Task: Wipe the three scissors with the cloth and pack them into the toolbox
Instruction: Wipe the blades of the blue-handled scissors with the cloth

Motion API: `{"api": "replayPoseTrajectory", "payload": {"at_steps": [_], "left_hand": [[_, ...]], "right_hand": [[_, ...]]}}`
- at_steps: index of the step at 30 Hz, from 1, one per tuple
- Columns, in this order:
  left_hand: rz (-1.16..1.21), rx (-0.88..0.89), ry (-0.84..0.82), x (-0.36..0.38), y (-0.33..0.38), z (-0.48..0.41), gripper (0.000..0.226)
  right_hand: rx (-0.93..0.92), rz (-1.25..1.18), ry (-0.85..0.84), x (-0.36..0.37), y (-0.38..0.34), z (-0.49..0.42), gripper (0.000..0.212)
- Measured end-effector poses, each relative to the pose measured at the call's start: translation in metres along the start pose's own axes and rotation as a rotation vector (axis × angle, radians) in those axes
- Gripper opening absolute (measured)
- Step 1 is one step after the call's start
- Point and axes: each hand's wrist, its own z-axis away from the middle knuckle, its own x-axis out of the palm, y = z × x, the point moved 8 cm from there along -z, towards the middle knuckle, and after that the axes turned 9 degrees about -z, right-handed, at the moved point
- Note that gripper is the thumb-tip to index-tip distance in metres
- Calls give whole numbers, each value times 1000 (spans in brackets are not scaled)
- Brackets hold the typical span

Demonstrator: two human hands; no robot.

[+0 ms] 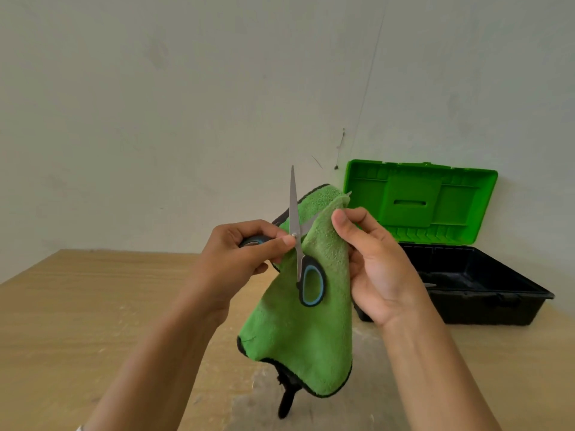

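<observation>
Open pair of scissors (294, 213) held in mid-air above the table (77, 306), in front of the chest. One blade points straight up and is bare. The other slants up to the right, lying inside a fold of the green cloth (298, 337), with only its tip showing past the fold.

The left hand (236, 259) steadies the tool: its fingers (280, 241) are curled round one black-and-blue handle loop, close to the pivot. The second loop hangs free in front of the cloth. The right hand (382, 275) pinches the fold over the slanted blade between thumb and fingers (342, 219), the rest of the cloth draping downward. Spreading the blades apart probably lets each be wiped singly, with the cloth between skin and edge; the step in hand appears to be the wiping of this pair.

The toolbox (466, 293) stands open on the table at right, well apart from the hands, its green lid (420, 206) raised towards the wall (155, 88), so a cleaned pair can go straight in.

The covered blade's surface is hidden. A pale object lies in the dark box interior, too indistinct to name; no other scissors can be identified. A dark strap below the cloth hem is unclear, perhaps a hanging loop.
</observation>
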Motion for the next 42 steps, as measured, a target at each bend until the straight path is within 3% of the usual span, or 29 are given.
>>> {"api": "replayPoseTrajectory", "payload": {"at_steps": [8,19,25,31,36,42], "left_hand": [[-101,94,29,6,9,5,11],[-106,41,19,3,4,3,12],[73,-12,109,-11,0,2,14],[498,-111,193,-2,-9,5,29],[453,-104,105,4,-4,6,38],[464,-93,182,-7,-7,4,44]], "right_hand": [[-238,114,189,-6,-16,5,50],[-249,158,342,-25,-20,5,49],[-125,257,228,-26,-29,4,51],[-137,273,222,-26,-31,4,48],[-177,189,257,-24,-28,4,48],[-84,301,167,-20,-20,3,48]]}}
